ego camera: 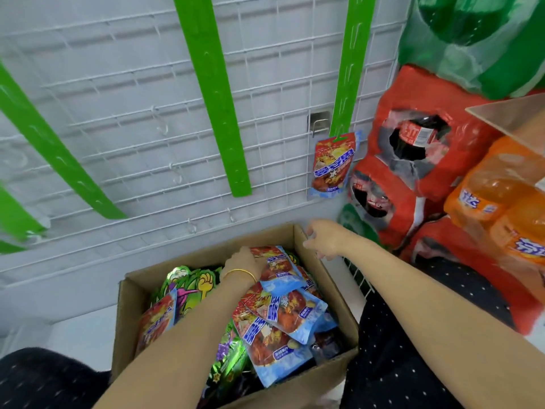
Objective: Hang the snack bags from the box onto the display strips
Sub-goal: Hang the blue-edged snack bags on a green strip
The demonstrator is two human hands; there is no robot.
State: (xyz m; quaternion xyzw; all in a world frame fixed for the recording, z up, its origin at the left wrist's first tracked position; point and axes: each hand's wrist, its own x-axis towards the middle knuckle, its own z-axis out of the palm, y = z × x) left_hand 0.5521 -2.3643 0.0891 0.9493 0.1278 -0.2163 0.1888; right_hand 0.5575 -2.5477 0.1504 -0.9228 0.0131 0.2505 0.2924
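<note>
A cardboard box (339, 305) sits on the floor, holding several red-and-blue snack bags (283, 320) and green foil bags (191, 284). My left hand (243, 262) is inside the box and grips the top of one red-and-blue bag (280, 271). My right hand (323, 237) hovers at the box's far right corner, fingers loosely curled, holding nothing. Green display strips (215, 98) hang on a white wire grid. One snack bag (331, 166) hangs at the bottom of the right strip (351, 66).
Shrink-wrapped packs of red cola bottles (413, 160) and orange soda (501, 196) are stacked at the right, with green packs (472, 39) above. Another cardboard box corner (516, 116) juts in at the far right. Small hooks (177, 172) dot the grid.
</note>
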